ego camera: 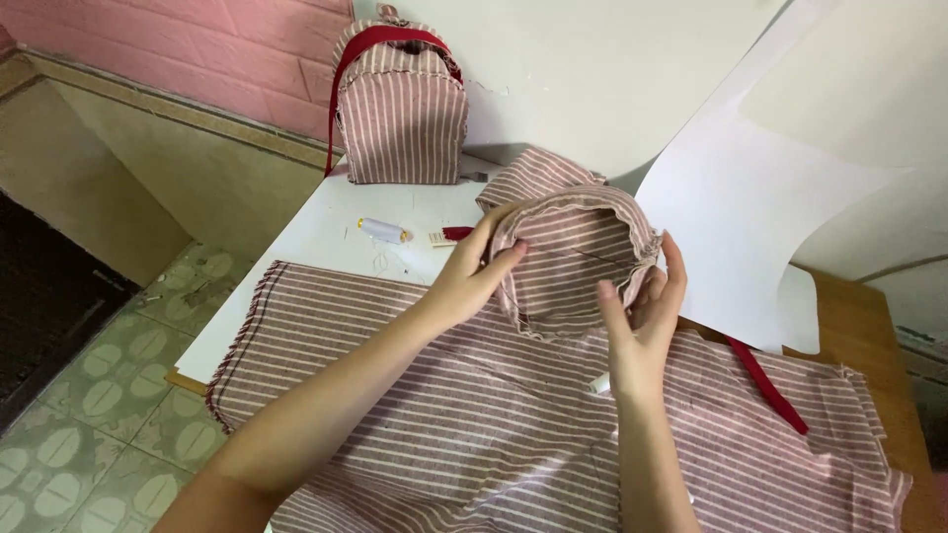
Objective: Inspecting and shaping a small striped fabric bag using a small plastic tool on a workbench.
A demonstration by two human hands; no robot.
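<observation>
Holding a striped cloth pouch [573, 262] up between 2 hands, just above the table [326, 237]: left hand [474, 271] pinches its left edge, right hand [642, 316] grips the right rim, maybe fingers inside. Both are equally near.

A soft, matt woven cloth in dusty red with thin white stripes is seen in the half-sewn pouch [573, 259], gripped by the left hand [472, 271] and right hand [642, 321]. The same striped cloth, frayed at its edges, makes up the fabric sheet [474, 415] and the small backpack [403, 104], trimmed with smooth red webbing. The white paper sheet [731, 197] appears smooth and matt. The wooden table [854, 326] is lightly glossy. The floor tiles [89, 395] look glazed.
</observation>
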